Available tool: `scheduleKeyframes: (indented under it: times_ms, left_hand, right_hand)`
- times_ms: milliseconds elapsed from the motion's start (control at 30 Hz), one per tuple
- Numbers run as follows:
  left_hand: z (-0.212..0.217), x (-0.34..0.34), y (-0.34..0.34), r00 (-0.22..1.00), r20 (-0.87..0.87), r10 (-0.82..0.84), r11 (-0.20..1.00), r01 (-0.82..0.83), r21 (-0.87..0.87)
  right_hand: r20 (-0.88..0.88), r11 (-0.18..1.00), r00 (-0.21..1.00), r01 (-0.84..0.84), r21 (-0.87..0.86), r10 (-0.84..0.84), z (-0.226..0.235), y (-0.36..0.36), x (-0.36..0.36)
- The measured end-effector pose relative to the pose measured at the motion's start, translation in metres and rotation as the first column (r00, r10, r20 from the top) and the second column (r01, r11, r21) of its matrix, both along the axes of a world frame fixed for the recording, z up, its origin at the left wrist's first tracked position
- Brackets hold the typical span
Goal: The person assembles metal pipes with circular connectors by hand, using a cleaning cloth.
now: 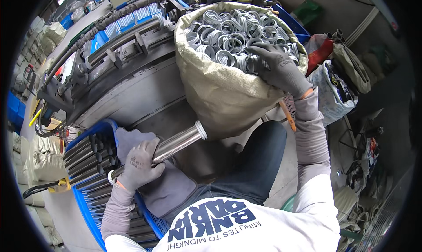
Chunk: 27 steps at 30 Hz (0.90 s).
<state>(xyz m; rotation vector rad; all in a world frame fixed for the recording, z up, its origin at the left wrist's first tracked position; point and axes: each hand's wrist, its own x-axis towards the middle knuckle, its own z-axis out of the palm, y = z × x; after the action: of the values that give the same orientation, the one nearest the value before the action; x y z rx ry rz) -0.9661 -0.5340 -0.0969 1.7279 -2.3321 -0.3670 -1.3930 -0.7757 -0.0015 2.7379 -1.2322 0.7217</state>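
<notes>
My left hand (141,165), in a grey work glove, is closed round a shiny metal tube (178,143) held at a slant over my lap. A pale ring (201,130) sits on the tube's far end, and another pale ring (111,178) shows at its near end beside my wrist. My right hand (279,67), gloved too, lies at the right side of a big beige sack (220,91) full of silvery-white rings (232,42). Its fingers are stretched over the rings, touching the pile; nothing shows gripped in them.
Left of my legs stands a blue crate (81,203) of dark metal tubes (90,157). A grey pad (169,192) lies on my thigh by it. Ahead on the left runs a dark metal machine frame (114,58). Bags (332,94) stand right of the sack.
</notes>
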Motion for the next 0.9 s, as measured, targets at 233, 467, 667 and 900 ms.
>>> scheduleKeyframes:
  times_ms: [233, 467, 667, 900]
  left_hand:
    - [0.023, 0.014, -0.012, 0.999, 0.037, -0.005, 1.0, 0.005, -0.017]
    - [0.041, 0.046, -0.062, 0.979, 0.094, 0.181, 0.888, -0.121, -0.443]
    - [0.066, 0.089, -0.179, 0.899, 0.15, 0.411, 0.59, -0.137, -0.796]
    - [0.085, 0.095, -0.334, 0.738, 0.278, 0.615, 0.616, -0.229, -0.754]
  right_hand:
    - [-0.109, 0.977, 0.973, 0.207, 0.045, -0.201, 0.004, -0.01, 0.015]
    - [0.257, 0.995, 0.961, 0.098, 0.031, -0.103, 0.01, 0.022, -0.006]
    - [0.67, 0.985, 0.738, -0.052, 0.164, -0.072, -0.001, 0.124, 0.053]
    - [0.757, 0.464, 0.618, -0.618, 0.635, -0.212, -0.131, 0.158, 0.123]
